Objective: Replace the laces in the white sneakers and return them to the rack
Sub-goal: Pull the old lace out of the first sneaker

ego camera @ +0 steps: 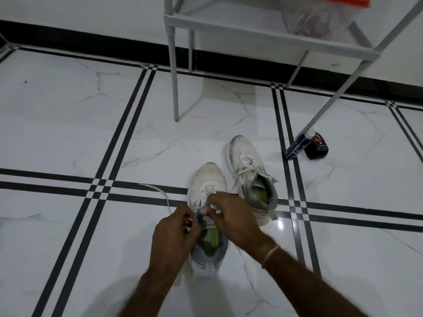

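Glossy marble-look floor (68, 124); scuffed cloth sneakers (207, 179).

No legible text — none anywhere

Near sneaker (207, 179) on tiled floor (68, 122): left hand (174, 234) and right hand (231, 216) both pinch its lace (160, 191) over the tongue. Second sneaker (249, 172) just beside, laced. Rack (229, 26) behind.
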{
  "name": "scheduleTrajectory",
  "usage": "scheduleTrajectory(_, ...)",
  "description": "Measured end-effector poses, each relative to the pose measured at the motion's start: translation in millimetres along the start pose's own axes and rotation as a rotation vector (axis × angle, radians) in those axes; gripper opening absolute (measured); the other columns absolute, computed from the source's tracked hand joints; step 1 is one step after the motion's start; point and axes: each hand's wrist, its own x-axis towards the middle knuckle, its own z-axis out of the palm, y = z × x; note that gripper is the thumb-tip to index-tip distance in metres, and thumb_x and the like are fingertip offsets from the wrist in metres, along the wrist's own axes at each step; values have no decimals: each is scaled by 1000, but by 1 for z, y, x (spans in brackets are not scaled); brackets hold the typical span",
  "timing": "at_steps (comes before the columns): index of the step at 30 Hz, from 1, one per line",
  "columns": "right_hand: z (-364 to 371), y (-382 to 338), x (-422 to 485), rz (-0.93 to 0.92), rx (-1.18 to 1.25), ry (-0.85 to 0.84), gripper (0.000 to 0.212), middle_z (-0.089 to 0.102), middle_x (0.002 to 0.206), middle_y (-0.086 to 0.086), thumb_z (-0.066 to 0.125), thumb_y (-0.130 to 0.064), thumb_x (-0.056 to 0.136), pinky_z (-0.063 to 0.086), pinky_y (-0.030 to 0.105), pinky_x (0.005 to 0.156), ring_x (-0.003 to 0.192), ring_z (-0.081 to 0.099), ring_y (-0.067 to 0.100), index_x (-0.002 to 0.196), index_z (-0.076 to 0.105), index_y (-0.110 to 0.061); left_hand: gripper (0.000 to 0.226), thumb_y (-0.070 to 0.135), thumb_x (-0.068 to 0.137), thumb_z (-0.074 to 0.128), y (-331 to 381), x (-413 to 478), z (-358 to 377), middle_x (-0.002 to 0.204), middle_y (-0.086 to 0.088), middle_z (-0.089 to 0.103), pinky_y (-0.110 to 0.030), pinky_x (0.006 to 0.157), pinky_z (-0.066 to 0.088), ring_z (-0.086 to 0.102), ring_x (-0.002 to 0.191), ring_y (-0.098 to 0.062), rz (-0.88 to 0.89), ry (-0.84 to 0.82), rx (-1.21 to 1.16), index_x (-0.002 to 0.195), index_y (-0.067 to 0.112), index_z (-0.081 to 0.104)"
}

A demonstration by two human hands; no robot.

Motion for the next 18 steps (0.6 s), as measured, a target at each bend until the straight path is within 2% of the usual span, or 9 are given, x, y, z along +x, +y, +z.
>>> scheduleTrajectory(3,-12,3,-2,323,800,245,29,62,84,12,54,-25,105,45,36,71,76,56,24,84,65,-8,15,33,90,72,-3,1,-1,70,14,63,-34,63,58,63,63,-4,14,2,0,89,24,60)
scheduleTrajectory(5,-15,3,-4,524,1145,211,32,61,83,15,46,-24,108,42,33,61,66,54,20,84,65,-11,15,31,90,71,-4,0,1,70,14,64,-37,61,58,63,61,-4,26,11,-5,89,24,59)
scheduleTrajectory(7,-13,1,-8,486,986,114,21,59,81,6,48,-21,108,39,26,56,61,51,11,90,55,-12,15,33,90,71,-4,0,3,71,14,64,-37,61,58,64,61,-4,30,20,-1,89,24,58)
scheduleTrajectory(10,1,9,-11,85,150,-53,18,63,82,-7,64,-36,96,48,28,65,73,60,10,96,60,-19,18,37,90,71,-4,1,5,72,13,65,-37,62,58,65,63,-6,22,23,-1,90,24,59)
scheduleTrajectory(12,6,10,-6,-40,-130,-86,15,66,82,-4,65,-37,89,51,38,69,76,63,18,90,67,-22,18,36,89,73,-5,1,4,70,14,64,-36,62,58,64,62,-6,24,22,0,88,24,59)
scheduleTrajectory(14,7,8,-6,29,51,32,11,65,78,-1,65,-21,93,52,44,67,73,61,25,85,67,-14,18,35,89,72,-5,1,2,68,15,62,-34,61,57,63,61,-5,26,13,-13,87,26,57)
scheduleTrajectory(16,-14,5,1,422,602,266,20,59,76,2,57,-18,103,54,43,64,67,58,29,89,62,-5,17,32,90,72,-7,2,1,68,13,62,-34,60,58,63,61,-5,19,16,-27,86,26,56)
scheduleTrajectory(17,-26,6,3,595,839,342,23,55,75,2,52,-21,106,50,35,57,62,54,24,91,59,-6,17,31,90,72,-8,1,0,68,13,61,-35,60,58,63,60,-5,16,23,-28,86,26,55)
scheduleTrajectory(18,-36,12,6,676,924,355,23,54,73,2,48,-22,108,45,27,52,59,51,17,92,58,-8,18,29,90,72,-10,0,1,68,13,61,-36,60,58,63,60,-5,17,25,-21,86,26,55)
